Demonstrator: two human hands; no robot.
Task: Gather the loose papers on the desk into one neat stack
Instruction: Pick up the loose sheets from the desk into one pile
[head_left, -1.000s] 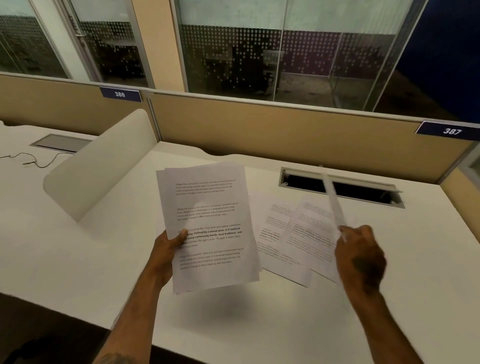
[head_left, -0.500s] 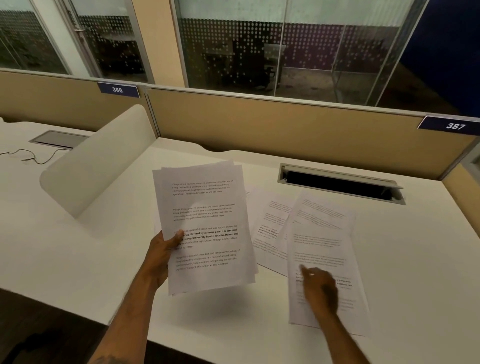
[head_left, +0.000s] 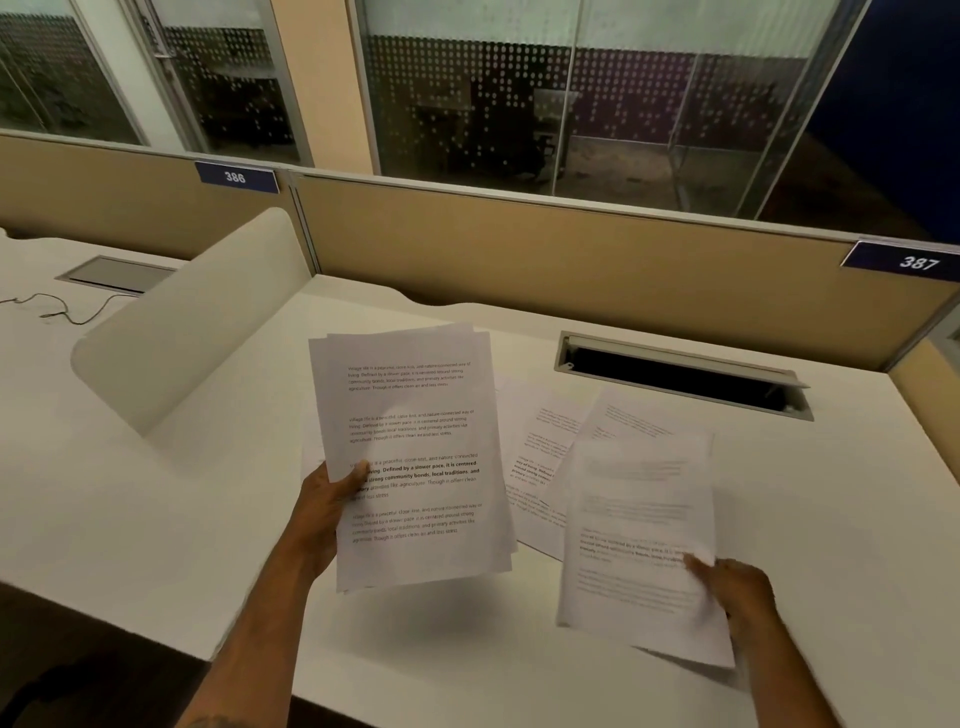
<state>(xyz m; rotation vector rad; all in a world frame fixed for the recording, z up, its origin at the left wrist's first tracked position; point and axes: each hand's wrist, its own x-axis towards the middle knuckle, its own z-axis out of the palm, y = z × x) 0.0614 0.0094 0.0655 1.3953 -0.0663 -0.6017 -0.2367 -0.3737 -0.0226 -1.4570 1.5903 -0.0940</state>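
My left hand (head_left: 324, 506) grips a stack of printed papers (head_left: 415, 457) by its left edge, held up above the white desk (head_left: 156, 519) with the text facing me. My right hand (head_left: 737, 587) pinches a single printed sheet (head_left: 634, 525) at its right edge; the sheet is lifted and blurred with motion. Under and behind that sheet, two loose printed pages (head_left: 545, 447) lie overlapping flat on the desk, partly hidden by it.
An open cable slot (head_left: 680, 379) is cut into the desk behind the loose pages. A tan partition (head_left: 571, 260) runs along the back. A white curved divider (head_left: 192, 327) stands at the left, with a cable (head_left: 62, 306) on the neighbouring desk.
My right hand swung its sheet from edge-on to flat, then shifted to the sheet's right edge and lifted it. The left hand kept its stack nearly still.
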